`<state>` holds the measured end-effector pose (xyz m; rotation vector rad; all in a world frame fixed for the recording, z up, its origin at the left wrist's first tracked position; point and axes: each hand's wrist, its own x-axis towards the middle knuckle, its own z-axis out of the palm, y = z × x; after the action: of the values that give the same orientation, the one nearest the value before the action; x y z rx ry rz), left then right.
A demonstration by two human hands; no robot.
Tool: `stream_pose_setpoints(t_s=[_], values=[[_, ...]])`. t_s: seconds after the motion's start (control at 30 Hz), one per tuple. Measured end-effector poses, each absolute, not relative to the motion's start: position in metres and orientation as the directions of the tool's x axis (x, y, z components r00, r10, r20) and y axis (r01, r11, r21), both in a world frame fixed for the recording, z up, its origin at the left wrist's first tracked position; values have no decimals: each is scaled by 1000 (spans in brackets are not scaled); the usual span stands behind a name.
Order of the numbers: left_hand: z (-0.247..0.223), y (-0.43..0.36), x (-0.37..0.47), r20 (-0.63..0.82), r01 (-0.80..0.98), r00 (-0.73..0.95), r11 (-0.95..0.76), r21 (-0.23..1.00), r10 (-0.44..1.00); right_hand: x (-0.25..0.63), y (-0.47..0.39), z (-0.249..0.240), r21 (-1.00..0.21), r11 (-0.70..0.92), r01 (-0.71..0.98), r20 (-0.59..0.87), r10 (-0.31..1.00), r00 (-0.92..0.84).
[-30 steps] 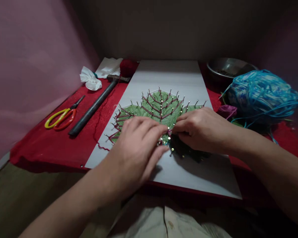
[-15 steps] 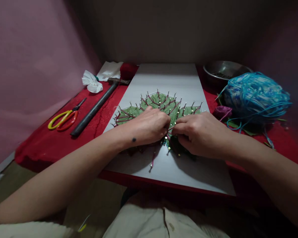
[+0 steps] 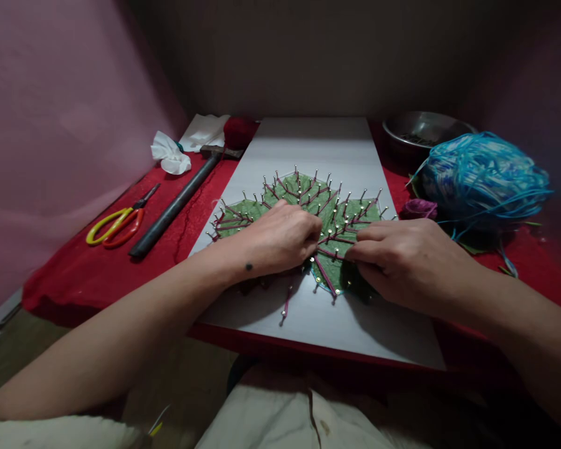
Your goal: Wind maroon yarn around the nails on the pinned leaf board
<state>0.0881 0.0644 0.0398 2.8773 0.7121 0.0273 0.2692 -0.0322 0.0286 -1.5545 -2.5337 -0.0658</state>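
Note:
A white board (image 3: 318, 140) carries a green leaf (image 3: 292, 185) ringed and studded with several upright nails. Purple yarn (image 3: 326, 274) runs between the nails in vein-like lines, and light blue thread edges the lower lobe. My left hand (image 3: 287, 234) is closed over the leaf's middle, its curled fingertips near the central nails; what they grip is hidden. To the right, my right hand (image 3: 399, 255) is pinched at the end of a purple strand reaching from the centre past a nail. Its lower fingers are curled under and shadowed.
On the red cloth (image 3: 88, 280), scissors (image 3: 116, 226) and a hammer (image 3: 175, 206) lie left. Crumpled white tissue (image 3: 171, 153) and red yarn (image 3: 240, 132) sit behind them. A metal bowl (image 3: 402, 137), a blue yarn bundle (image 3: 486, 181) and a small purple yarn ball (image 3: 419, 210) stand right.
My right hand has moved right and slightly down, away from the left hand, and the purple strands between them now show. My left hand has stayed almost in place.

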Motion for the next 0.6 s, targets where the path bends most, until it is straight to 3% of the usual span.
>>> stream_pose_setpoints(t_s=[0.17,0.47,0.6], values=[[38,64,90,-23,472,880,-868,154,474,259,-23,39,-119,301,946,8,953,-302],[35,62,93,9,502,860,-849,167,510,269,-26,41,-381,519,766,151,852,-502],[37,62,93,-5,523,846,-828,200,533,272,-22,38,-482,461,745,131,879,-459]])
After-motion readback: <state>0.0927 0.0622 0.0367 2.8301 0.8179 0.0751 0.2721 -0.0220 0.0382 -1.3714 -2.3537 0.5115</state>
